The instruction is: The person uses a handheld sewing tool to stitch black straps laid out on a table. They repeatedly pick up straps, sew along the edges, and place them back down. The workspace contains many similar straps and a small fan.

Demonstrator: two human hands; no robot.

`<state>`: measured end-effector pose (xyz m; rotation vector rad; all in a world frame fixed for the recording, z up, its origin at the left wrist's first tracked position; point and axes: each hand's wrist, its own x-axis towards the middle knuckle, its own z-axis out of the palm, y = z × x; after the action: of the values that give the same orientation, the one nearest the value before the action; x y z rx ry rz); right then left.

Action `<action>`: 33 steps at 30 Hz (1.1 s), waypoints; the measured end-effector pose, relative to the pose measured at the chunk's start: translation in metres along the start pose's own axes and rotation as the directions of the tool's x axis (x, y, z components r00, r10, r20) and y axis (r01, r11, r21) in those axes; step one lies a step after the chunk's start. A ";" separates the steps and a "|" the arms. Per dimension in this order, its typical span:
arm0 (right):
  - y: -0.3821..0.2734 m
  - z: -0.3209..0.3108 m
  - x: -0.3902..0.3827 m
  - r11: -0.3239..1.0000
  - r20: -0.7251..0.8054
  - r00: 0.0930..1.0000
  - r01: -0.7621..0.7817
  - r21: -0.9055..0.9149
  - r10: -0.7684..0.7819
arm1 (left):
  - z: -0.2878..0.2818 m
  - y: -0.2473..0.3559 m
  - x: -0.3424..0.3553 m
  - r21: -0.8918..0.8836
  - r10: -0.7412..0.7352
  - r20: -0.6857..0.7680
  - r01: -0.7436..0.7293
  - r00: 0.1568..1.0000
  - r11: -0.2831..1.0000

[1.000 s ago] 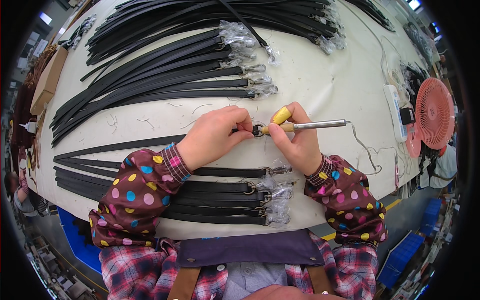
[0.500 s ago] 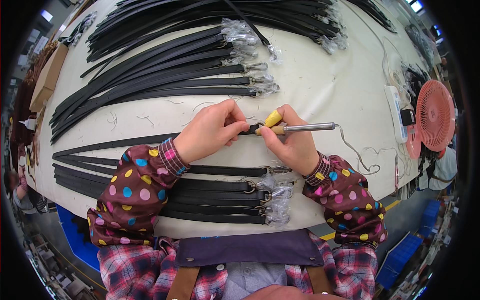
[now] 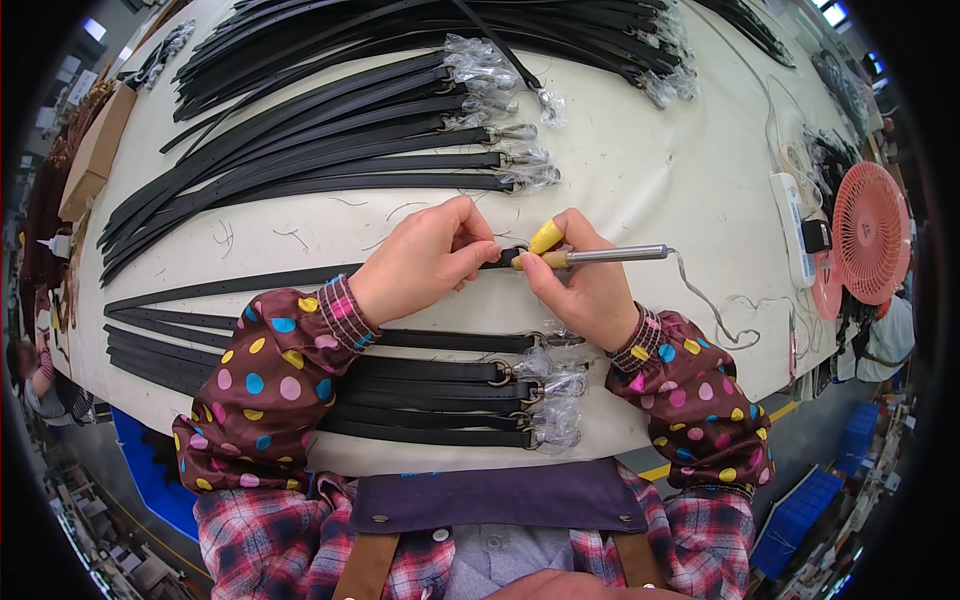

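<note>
My left hand point(image 3: 420, 260) is closed in a pinch at the right end of a black strap point(image 3: 280, 278), beside its metal ring; what its fingertips grip is too small to make out. My right hand point(image 3: 585, 295) grips a corded tool point(image 3: 615, 253) with a light wooden part and a long metal barrel, held level over that strap end. A yellow cover point(image 3: 547, 234) is on one of its fingers. Nearer me, several black straps point(image 3: 440, 395) lie flat, their ring ends partly wrapped in clear plastic point(image 3: 555, 410).
More strap bundles point(image 3: 300, 140) cover the table's point(image 3: 680, 170) far side. At right are a power strip point(image 3: 792, 225), a pink fan point(image 3: 868, 230) and cords. A cardboard box point(image 3: 95, 155) stands left. Blue crates point(image 3: 795, 520) are below; another person point(image 3: 40, 380) is at the far left.
My left hand has shifted slightly up and left, its fingers drawn closer together. My right hand and the tool have moved left, toward it; little has changed in the last half second.
</note>
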<state>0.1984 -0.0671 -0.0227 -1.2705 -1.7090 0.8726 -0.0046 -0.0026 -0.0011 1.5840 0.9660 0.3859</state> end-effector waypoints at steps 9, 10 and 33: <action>-0.003 0.000 0.000 1.000 0.001 1.000 -0.008 -0.021 0.008 | 0.001 -0.003 0.000 -0.006 0.005 -0.006 -0.005 1.000 1.000; -0.003 0.000 0.000 1.000 -0.002 1.000 -0.005 -0.019 0.005 | 0.001 -0.002 0.000 -0.006 0.006 -0.005 -0.006 1.000 1.000; -0.002 0.003 0.004 0.989 -0.069 0.994 -0.077 0.123 0.086 | 0.000 0.002 0.001 -0.130 -0.064 -0.061 0.056 0.996 0.990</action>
<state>0.1939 -0.0645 -0.0213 -1.2832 -1.5319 0.9503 -0.0032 -0.0020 0.0000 1.4304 1.0158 0.4508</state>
